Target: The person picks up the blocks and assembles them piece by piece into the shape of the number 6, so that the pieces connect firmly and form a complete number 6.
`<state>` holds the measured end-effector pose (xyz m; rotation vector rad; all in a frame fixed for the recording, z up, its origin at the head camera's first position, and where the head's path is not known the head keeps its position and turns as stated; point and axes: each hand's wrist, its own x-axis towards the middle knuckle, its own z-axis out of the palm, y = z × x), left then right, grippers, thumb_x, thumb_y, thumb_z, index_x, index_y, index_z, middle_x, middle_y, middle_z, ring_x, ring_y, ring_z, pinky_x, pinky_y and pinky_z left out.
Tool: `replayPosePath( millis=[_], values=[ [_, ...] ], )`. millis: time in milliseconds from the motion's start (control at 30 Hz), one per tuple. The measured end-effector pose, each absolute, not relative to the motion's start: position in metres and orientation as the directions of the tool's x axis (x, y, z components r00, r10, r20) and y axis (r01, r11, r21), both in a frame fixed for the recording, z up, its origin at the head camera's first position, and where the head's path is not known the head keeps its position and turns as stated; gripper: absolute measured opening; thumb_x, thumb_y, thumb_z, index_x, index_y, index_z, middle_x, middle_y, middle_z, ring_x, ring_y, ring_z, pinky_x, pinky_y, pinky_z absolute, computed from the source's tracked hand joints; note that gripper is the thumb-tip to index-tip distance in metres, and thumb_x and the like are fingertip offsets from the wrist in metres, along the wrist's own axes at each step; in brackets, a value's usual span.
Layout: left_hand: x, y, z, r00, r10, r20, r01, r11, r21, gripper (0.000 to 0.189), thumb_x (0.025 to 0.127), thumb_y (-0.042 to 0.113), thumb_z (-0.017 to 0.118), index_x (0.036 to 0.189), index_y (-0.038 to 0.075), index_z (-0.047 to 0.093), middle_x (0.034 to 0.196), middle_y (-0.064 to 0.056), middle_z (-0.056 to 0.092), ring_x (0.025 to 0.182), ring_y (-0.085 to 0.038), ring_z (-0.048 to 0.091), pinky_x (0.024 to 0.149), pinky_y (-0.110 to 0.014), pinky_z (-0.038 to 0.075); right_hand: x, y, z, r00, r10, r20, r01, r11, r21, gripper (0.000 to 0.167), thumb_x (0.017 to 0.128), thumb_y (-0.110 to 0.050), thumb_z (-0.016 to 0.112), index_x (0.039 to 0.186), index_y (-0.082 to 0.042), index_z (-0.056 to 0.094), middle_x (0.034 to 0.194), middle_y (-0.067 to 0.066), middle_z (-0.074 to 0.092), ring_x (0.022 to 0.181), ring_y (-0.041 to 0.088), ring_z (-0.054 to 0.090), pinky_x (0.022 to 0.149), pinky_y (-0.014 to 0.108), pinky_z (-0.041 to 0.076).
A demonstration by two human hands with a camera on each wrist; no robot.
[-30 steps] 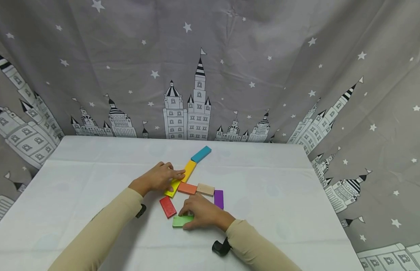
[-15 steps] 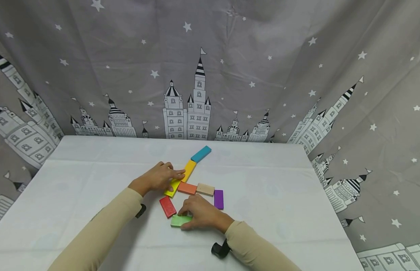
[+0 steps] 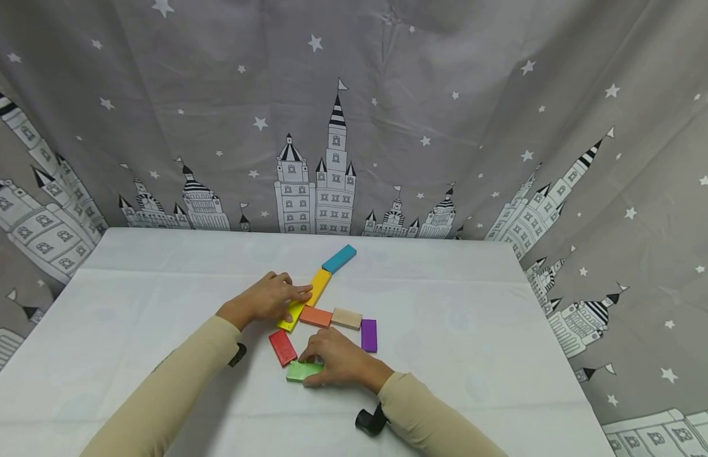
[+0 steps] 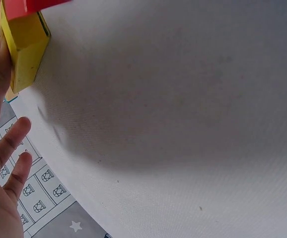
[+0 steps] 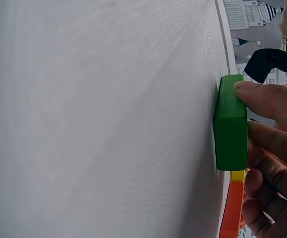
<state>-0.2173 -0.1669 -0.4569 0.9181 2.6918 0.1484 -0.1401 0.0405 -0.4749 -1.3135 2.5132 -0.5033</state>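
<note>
In the head view my right hand (image 3: 343,359) pinches a light green block (image 3: 298,371) lying flat, thumb on its near side and fingertips on its far side. The right wrist view shows the thumb on this green block (image 5: 230,124). The green block's far edge meets the near end of a red block (image 3: 282,348). My left hand (image 3: 266,298) holds a yellow block (image 3: 291,320), thumb near its lower end and index finger across its upper end. In the left wrist view the thumb presses the yellow block (image 4: 29,44) while other fingers are spread.
Beyond the yellow block, an amber block (image 3: 318,287) and a blue block (image 3: 339,259) continue the slanted line. An orange block (image 3: 315,317), a beige block (image 3: 347,318) and a purple block (image 3: 368,336) run rightward on the white table (image 3: 456,355). A grey curtain (image 3: 216,95) hangs behind.
My right hand has slid the green block slightly left, in against the red block's near end. The left hand and the other blocks have stayed in place.
</note>
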Motion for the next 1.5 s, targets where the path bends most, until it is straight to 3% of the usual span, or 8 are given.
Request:
replayPosePath(
  millis=[333, 500, 733, 1000, 1500],
  values=[
    [-0.218, -0.167, -0.458, -0.745, 0.625, -0.234, 0.601, 0.781, 0.171, 0.066, 0.078, 0.030, 0.078, 0.138, 0.019, 0.054, 0.143, 0.003, 0.051, 0.107, -0.023, 0.049, 0.092, -0.043, 0.040, -0.142, 0.048, -0.473, -0.586, -0.807, -0.075, -0.706, 0.554, -0.441, 0.042, 0.079, -0.044, 0.078, 0.113, -0.019, 0.072, 0.092, -0.015, 0.062, 0.085, -0.003, 0.050, 0.082, 0.015, 0.039],
    [-0.219, -0.166, -0.457, -0.744, 0.621, -0.247, 0.602, 0.783, 0.154, 0.066, 0.079, 0.031, 0.078, 0.139, 0.019, 0.052, 0.143, 0.002, 0.050, 0.108, -0.025, 0.049, 0.093, -0.044, 0.040, -0.152, 0.067, -0.468, -0.652, -0.754, -0.082, -0.637, 0.602, -0.482, 0.045, 0.079, -0.042, 0.079, 0.115, -0.018, 0.071, 0.100, -0.012, 0.062, 0.090, 0.001, 0.050, 0.089, 0.022, 0.041],
    [-0.218, -0.166, -0.455, -0.759, 0.592, -0.271, 0.560, 0.806, 0.193, 0.065, 0.080, 0.030, 0.077, 0.139, 0.020, 0.052, 0.144, 0.004, 0.049, 0.112, -0.025, 0.047, 0.096, -0.045, 0.038, -0.169, 0.103, -0.461, -0.713, -0.701, -0.026, -0.584, 0.614, -0.531, 0.046, 0.078, -0.034, 0.081, 0.116, -0.012, 0.070, 0.103, -0.002, 0.063, 0.095, 0.013, 0.051, 0.090, 0.033, 0.041],
    [-0.219, -0.167, -0.457, -0.760, 0.594, -0.263, 0.557, 0.804, 0.208, 0.065, 0.079, 0.029, 0.078, 0.138, 0.020, 0.053, 0.144, 0.003, 0.050, 0.111, -0.025, 0.047, 0.095, -0.045, 0.038, -0.179, 0.138, -0.463, -0.768, -0.638, -0.047, -0.534, 0.680, -0.502, 0.051, 0.073, -0.029, 0.084, 0.118, -0.010, 0.068, 0.112, 0.003, 0.063, 0.110, 0.021, 0.053, 0.098, 0.046, 0.038],
    [-0.220, -0.167, -0.459, -0.758, 0.600, -0.255, 0.567, 0.800, 0.197, 0.065, 0.079, 0.029, 0.077, 0.139, 0.020, 0.053, 0.143, 0.003, 0.050, 0.111, -0.025, 0.047, 0.095, -0.044, 0.038, -0.181, 0.153, -0.475, -0.769, -0.632, -0.095, -0.480, 0.670, -0.567, 0.058, 0.072, -0.029, 0.086, 0.121, -0.007, 0.064, 0.118, 0.006, 0.061, 0.114, 0.024, 0.051, 0.101, 0.046, 0.037]
  ],
)
